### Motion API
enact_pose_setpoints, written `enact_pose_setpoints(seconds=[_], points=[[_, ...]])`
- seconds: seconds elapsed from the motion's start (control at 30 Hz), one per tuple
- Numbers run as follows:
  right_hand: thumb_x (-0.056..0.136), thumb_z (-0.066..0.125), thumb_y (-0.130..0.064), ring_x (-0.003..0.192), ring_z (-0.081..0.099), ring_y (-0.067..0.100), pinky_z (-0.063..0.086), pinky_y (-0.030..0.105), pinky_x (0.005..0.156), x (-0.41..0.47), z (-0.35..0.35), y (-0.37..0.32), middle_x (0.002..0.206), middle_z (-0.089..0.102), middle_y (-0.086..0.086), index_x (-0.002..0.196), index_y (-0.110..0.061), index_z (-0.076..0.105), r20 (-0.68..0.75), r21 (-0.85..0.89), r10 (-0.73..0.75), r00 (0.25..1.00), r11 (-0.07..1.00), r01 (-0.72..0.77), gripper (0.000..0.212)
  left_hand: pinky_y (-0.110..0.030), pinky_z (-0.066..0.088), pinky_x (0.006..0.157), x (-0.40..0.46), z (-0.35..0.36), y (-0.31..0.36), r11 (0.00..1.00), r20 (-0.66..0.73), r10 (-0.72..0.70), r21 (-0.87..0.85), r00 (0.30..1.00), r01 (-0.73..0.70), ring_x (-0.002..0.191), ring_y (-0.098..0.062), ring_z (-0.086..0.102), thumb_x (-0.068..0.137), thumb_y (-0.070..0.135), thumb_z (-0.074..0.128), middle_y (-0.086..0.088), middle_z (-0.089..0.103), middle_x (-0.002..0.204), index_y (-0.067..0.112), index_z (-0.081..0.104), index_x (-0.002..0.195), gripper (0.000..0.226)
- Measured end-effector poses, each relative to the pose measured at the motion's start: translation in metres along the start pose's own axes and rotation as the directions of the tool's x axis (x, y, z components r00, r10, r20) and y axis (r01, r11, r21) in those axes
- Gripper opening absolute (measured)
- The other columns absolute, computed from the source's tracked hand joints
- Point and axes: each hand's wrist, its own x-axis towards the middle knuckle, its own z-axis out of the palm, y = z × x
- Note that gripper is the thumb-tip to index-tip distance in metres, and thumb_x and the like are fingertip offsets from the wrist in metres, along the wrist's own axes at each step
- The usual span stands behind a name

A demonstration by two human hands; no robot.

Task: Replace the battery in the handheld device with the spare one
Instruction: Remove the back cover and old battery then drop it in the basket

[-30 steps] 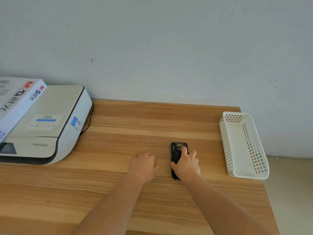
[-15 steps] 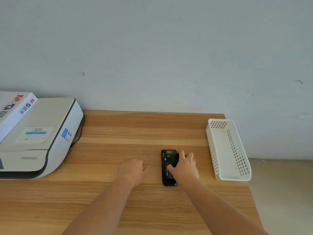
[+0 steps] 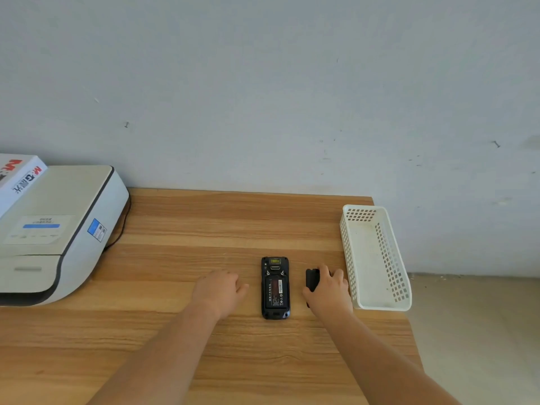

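The black handheld device point(image 3: 275, 287) lies face down on the wooden table point(image 3: 181, 229), its back open and a labelled battery point(image 3: 275, 290) showing in the compartment. My right hand point(image 3: 328, 290) is to the right of the device, gripping a black back cover point(image 3: 311, 280) low over the table, next to the basket. My left hand point(image 3: 219, 290) rests on the table left of the device with fingers curled and nothing in it. No spare battery is in view.
A white perforated plastic basket point(image 3: 377, 305) stands at the table's right edge. A white printer point(image 3: 58, 229) with a paper box point(image 3: 17, 176) on top fills the left side, its cable point(image 3: 121, 226) running behind. A wall bounds the back.
My right hand lifted the black cover off the device's back and carried it to the right, exposing the battery. My left hand stayed put. The view shifted slightly.
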Motion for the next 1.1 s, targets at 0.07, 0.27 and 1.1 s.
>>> enact_pose_setpoints(seconds=[0.07,0.27,1.1], points=[[0.086,0.059,-0.042,0.115,0.044,0.029,0.044,0.035,0.076,0.002,0.005,0.004,0.129,0.039,0.01,0.135,-0.024,0.035,0.016,-0.015,0.002,1.0,1.0,-0.002,0.057,-0.034,0.054,0.083,-0.001,0.003,0.0,1.0,0.01,-0.012,-0.006,1.0,0.012,0.082,-0.012,0.058,0.098,0.053,0.035,0.006,0.06,0.088,0.024,0.06,0.093,0.039],[0.087,0.059,-0.041,0.116,0.042,0.029,0.048,0.036,0.079,0.006,0.02,0.012,0.131,0.037,0.01,0.136,-0.024,0.034,0.056,-0.066,0.005,0.998,0.998,-0.002,0.057,-0.035,0.051,0.085,-0.002,0.011,0.002,0.999,0.02,-0.034,-0.025,0.999,0.035,0.087,-0.013,0.056,0.098,0.052,0.035,0.006,0.058,0.093,0.024,0.06,0.094,0.038],[0.093,0.05,-0.046,0.134,0.036,0.024,0.048,0.039,0.098,0.021,-0.011,-0.003,0.147,0.034,0.005,0.145,-0.021,0.038,0.106,-0.069,-0.234,0.966,0.968,0.242,0.059,-0.031,0.053,0.077,-0.001,-0.006,-0.004,0.998,-0.009,-0.046,-0.032,0.999,0.046,0.081,-0.011,0.057,0.099,0.05,0.037,0.006,0.059,0.087,0.022,0.06,0.09,0.037]])
